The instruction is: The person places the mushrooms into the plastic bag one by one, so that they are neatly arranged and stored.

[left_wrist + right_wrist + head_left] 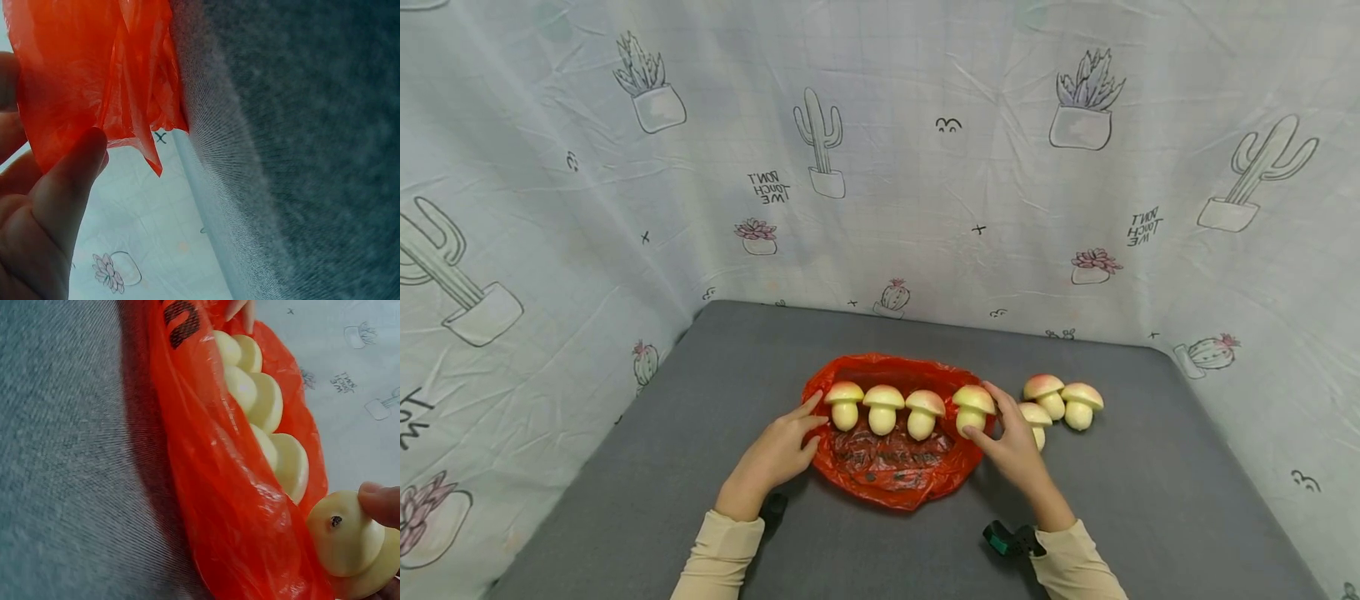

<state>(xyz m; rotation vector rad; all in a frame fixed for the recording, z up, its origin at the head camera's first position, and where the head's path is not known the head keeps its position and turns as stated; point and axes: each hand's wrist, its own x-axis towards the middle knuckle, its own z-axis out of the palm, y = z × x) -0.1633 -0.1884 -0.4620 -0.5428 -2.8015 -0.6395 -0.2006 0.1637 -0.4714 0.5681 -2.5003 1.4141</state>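
Head cam, clock centred on the bag: red bag (880, 493) sits open on the grey tabletop (760, 358), three mushrooms (883, 408) in a row in it, approx 10 to 1 o'clock, caps toward 12, stems toward 6. L hand (781, 448) is at 9 o'clock; L wrist cam shows thumb one side of the film, fingers the other, pinching the edge. R hand (1017, 450) is at 3 o'clock, fingers round a 4th mushroom (973, 407), thumb on its stem side. That one's at approx 2 o'clock, just inside the bag's outline, w/ a small gap to the row. R wrist cam has its stem end, w/ a dark mark, right by the bag's edge; can't tell if it touches the film. Three loose mushrooms (1080, 405) lie farther out nr 3 o'clock, one partly behind the R hand.

Step in hand looks like setting no. 4 at the row's end. To do it well: L hand should hold the edge steady w/o tugging, b/c thin film prob. drags the row. Match cap direction, ease it down, stop short of bumping its neighbour, then let go w/ fingertips clear of the film so the edge doesn't fold in.
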